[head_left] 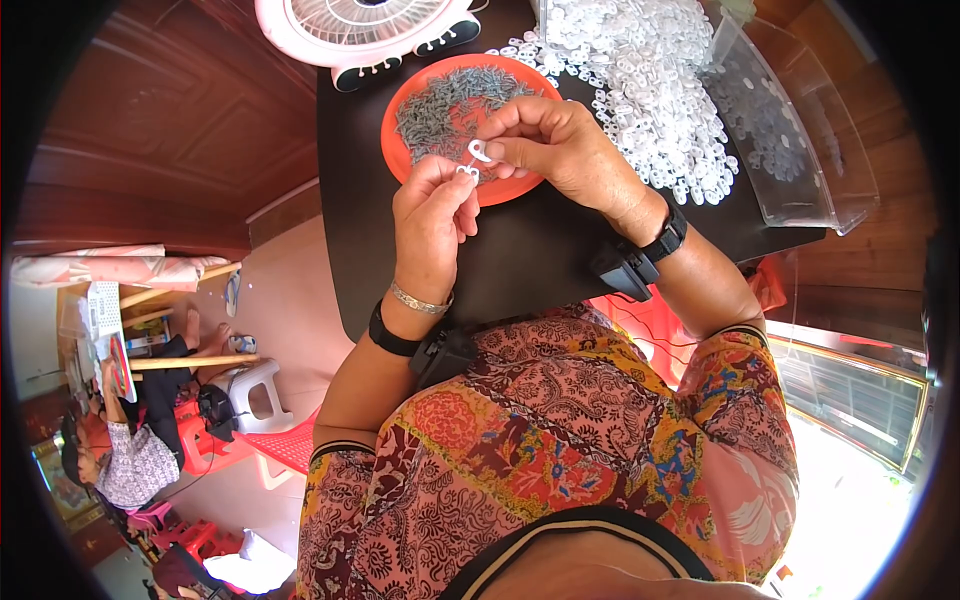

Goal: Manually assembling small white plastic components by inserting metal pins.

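Observation:
My left hand [432,215] is closed in a pinch on a small white plastic piece [467,172]. Just above and to its right, my right hand [570,155] pinches a hook-shaped white plastic piece [480,150] between thumb and forefinger. The two pieces are very close; whether they are joined is too small to tell. Both hands are over the near part of an orange-red round plate [391,140]. Many thin grey metal pins, like small nails or screws [430,118], lie spread in it. A large heap of white plastic pieces with holes [655,110] lies beyond my right hand.
A pink fan [365,30] stands at the back left of the dark table [350,220]. A clear plastic bin [800,150] lies tilted at the right, with white pieces inside. Off to the left, another person [140,460] sits near a white stool [262,395].

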